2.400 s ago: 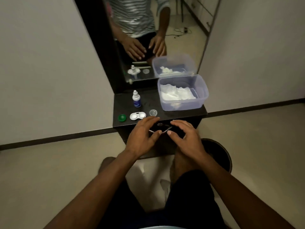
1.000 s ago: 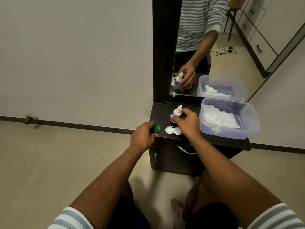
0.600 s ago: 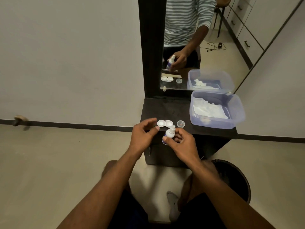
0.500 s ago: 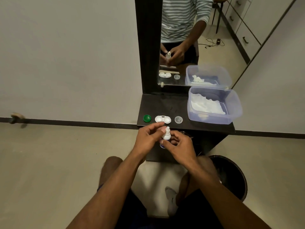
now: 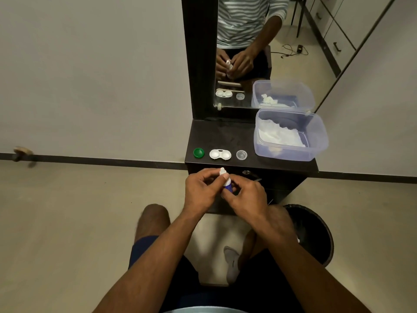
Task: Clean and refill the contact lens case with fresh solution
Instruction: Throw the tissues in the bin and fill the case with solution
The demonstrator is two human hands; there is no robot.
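Dark tabletop (image 5: 228,136) carries the open lens case (image 5: 220,154); both hands (left (image 5: 200,192), right (image 5: 246,197)) grip the solution bottle (image 5: 227,183); squeezing during uncapping could spill solution.

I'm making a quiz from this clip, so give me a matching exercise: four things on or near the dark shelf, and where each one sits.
Things:
1. green cap
2. lens case
3. clear cap
4. solution bottle

Places:
A. between the two caps
B. held in both hands, in front of the shelf
C. far left of the row
D. next to the plastic tub

Pairs: 1-C, 2-A, 3-D, 4-B
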